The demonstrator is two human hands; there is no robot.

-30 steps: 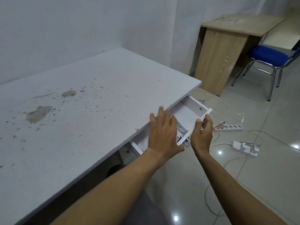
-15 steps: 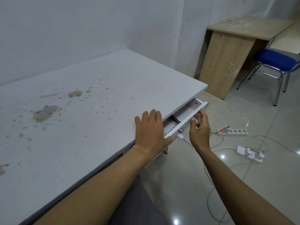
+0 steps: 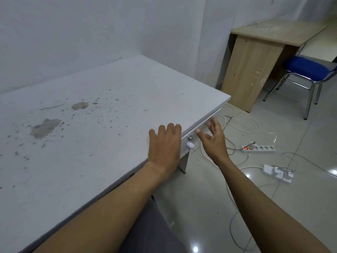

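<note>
Drawer point(image 3: 202, 123): white front closed, flush under the right edge of the desk point(image 3: 109, 99), with its knob point(image 3: 190, 144) and lock at the near end. Left hand point(image 3: 165, 145): flat on the desk top just left of the knob, fingers straight; right hand point(image 3: 213, 141): fingers spread, holding nothing, just beside the drawer front, contact unclear. Floor, right: power strip point(image 3: 259, 149), cables; far right: chair point(image 3: 308, 68).
</note>
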